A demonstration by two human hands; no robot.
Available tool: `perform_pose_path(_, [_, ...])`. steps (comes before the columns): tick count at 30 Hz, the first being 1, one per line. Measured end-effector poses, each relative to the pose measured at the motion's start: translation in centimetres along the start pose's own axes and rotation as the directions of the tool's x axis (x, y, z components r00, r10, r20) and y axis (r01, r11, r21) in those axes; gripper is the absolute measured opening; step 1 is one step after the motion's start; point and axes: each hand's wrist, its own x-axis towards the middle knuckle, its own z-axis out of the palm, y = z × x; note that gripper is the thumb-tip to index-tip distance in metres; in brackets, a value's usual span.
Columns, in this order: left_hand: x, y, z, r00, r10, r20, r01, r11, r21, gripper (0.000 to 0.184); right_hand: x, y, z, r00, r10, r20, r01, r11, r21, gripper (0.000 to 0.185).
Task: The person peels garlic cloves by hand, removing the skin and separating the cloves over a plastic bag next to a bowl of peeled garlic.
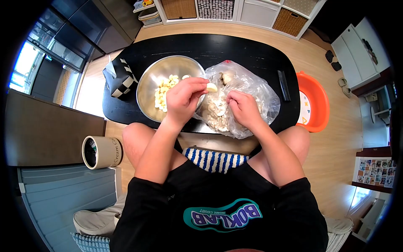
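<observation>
Between the thumb and fingers of my left hand is a pale peeled garlic clove, above the right rim of a steel bowl. Peeled cloves lie in the bowl. My right hand is over a clear plastic bag, its fingers curled together; whether they hold anything is too small to tell. Papery skins fill the near left part of the bag, and a whole garlic bulb lies near its top.
All this stands on a black table. A checkered tissue box is at its left end, a dark narrow object at its right. Beyond the right edge is an orange tub; a cream bin stands on the floor at left.
</observation>
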Motion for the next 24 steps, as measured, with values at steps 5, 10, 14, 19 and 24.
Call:
perform_pose_path(5, [0.0, 0.1, 0.0, 0.997, 0.071, -0.003, -0.071, 0.997, 0.039, 0.020, 0.1, -0.4, -0.5, 0.995, 0.073, 0.070, -0.069, 0.997, -0.047, 0.011])
perform_pose_path(10, [-0.2, 0.1, 0.5, 0.994, 0.103, 0.025, -0.104, 0.993, 0.054, 0.020, -0.1, -0.3, -0.2, 0.995, 0.099, 0.003, -0.093, 0.920, 0.381, 0.006])
perform_pose_path(14, [-0.4, 0.2, 1.1, 0.978, 0.157, 0.134, -0.175, 0.975, 0.137, 0.016, -0.3, -0.2, -0.5, 0.997, 0.046, 0.064, -0.074, 0.826, 0.558, 0.014])
perform_pose_path(19, [-0.6, 1.0, 2.0, 0.948, 0.143, 0.285, -0.178, 0.979, 0.102, 0.021, -0.3, -0.5, -0.3, 0.990, 0.052, 0.131, -0.120, 0.801, 0.586, 0.021])
perform_pose_path(24, [-1.0, 1.4, 2.6, 0.946, 0.099, 0.308, -0.133, 0.987, 0.093, 0.020, -0.4, -0.6, 0.1, 0.995, 0.071, 0.077, -0.104, 0.751, 0.652, 0.014])
